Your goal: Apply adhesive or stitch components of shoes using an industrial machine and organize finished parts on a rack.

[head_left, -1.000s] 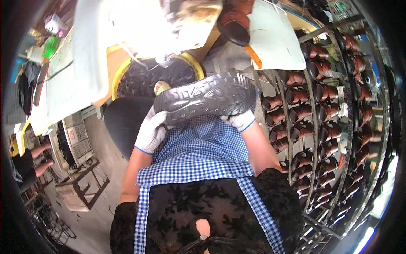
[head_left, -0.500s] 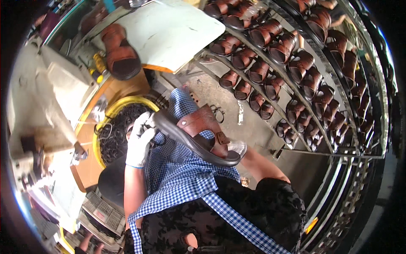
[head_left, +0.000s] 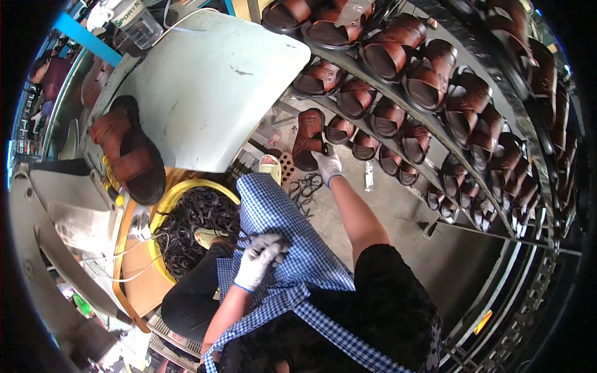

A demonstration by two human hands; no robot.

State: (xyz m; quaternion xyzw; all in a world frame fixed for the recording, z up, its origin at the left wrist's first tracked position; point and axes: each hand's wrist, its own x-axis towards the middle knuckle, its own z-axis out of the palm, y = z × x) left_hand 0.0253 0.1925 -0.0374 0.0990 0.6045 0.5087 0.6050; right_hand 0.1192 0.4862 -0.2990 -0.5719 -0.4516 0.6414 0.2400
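My right hand (head_left: 328,166), in a white work glove, grips a brown leather sandal (head_left: 308,138) by its lower end, beside the lowest shelf row of the rack. Over my lap, on the blue-and-white checked apron (head_left: 283,214), rests my left hand (head_left: 259,264) in a white glove with dark, soiled fingertips. Its fingers are curled; whether anything lies inside them is hidden. Another brown sandal (head_left: 129,152) with a dark sole sits at the left edge of the pale worktop (head_left: 211,81).
Tiered rack shelves full of brown sandals (head_left: 429,74) curve along the right. A yellow-rimmed basket (head_left: 157,245) of black scrap strips (head_left: 202,217) stands left of my knees. More strips (head_left: 305,189) lie on the floor. A machine (head_left: 68,224) stands at the left, and a clear jug (head_left: 138,25) far left.
The sandal has left my left hand and moved away from my lap toward the rack in my right hand. My left hand has dropped onto the apron and curled. The view has shifted.
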